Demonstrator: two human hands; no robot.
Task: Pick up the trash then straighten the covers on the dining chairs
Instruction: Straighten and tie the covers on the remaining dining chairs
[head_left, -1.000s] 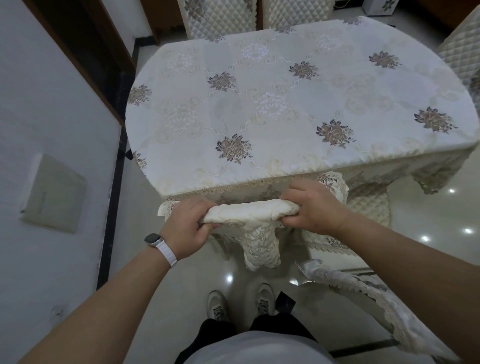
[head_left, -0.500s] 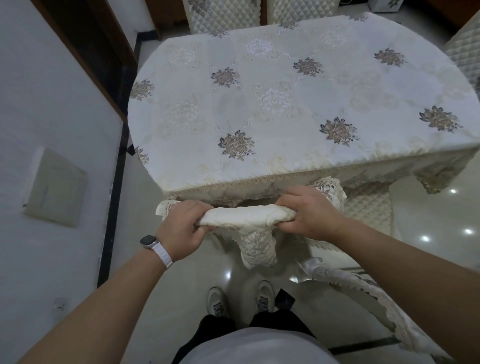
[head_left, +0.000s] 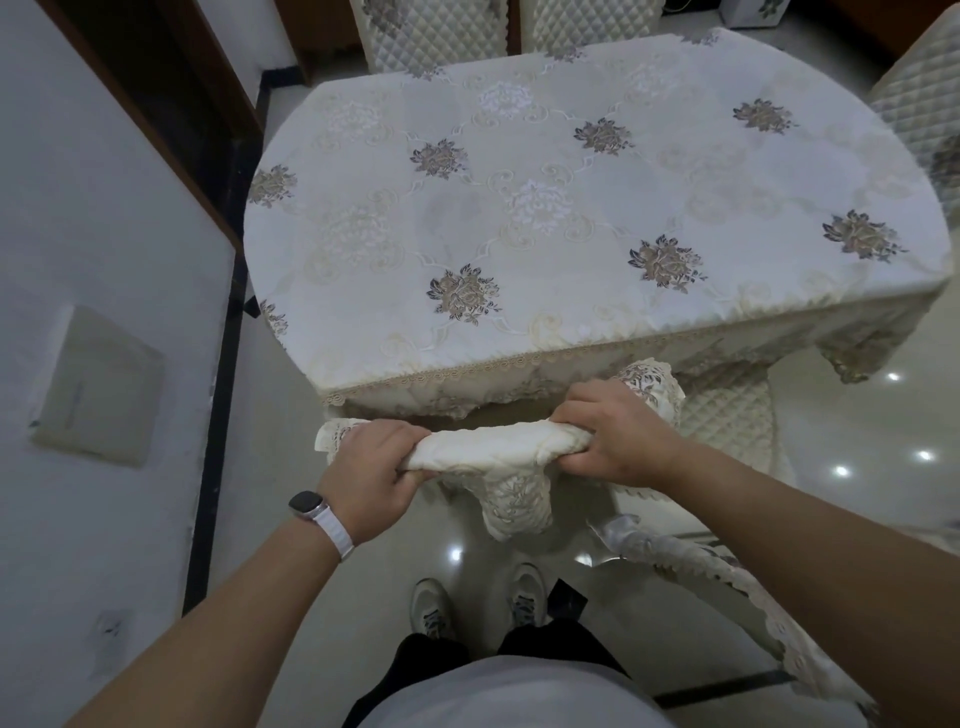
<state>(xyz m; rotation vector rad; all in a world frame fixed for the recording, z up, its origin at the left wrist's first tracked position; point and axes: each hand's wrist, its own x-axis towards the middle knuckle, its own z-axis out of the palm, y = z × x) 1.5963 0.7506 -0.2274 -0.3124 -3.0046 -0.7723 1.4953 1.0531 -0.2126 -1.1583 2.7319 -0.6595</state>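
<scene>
- A white wall (head_left: 78, 234) is filling the left side, with a pale square panel (head_left: 98, 387) sitting flush on it.
- A dark skirting strip (head_left: 215, 441) is running along the foot of the wall; a dark wooden door frame (head_left: 156, 98) is standing above it.
- The glossy pale floor (head_left: 280, 519) is reflecting several ceiling lights.
- The counter (head_left: 363, 171), rounded at its ends, is carrying a cream tablecloth (head_left: 545, 208) with brown floral motifs and a lace trim along the near edge.
- Two quilted chair backs (head_left: 431, 31) are standing at the counter's far side.
- The left hand (head_left: 371, 478), a white-strapped watch (head_left: 307, 505) on its wrist, is gripping the left end of the chair cover (head_left: 498, 449), fingers curled fully round it.
- The chair cover is lying bunched into a roll between both hands, just in front of the counter's near edge, an embroidered flap hanging from its middle.
- The right hand (head_left: 618, 441) is clenching the roll's right end, fingers wrapped under it.
- A quilted chair (head_left: 727, 421) is standing just right of the hands, tucked partly under the tablecloth.
- A lace-edged cloth (head_left: 727, 577) is draping across the lower right.
- Another quilted chair back (head_left: 919, 98) is showing at the right edge.
</scene>
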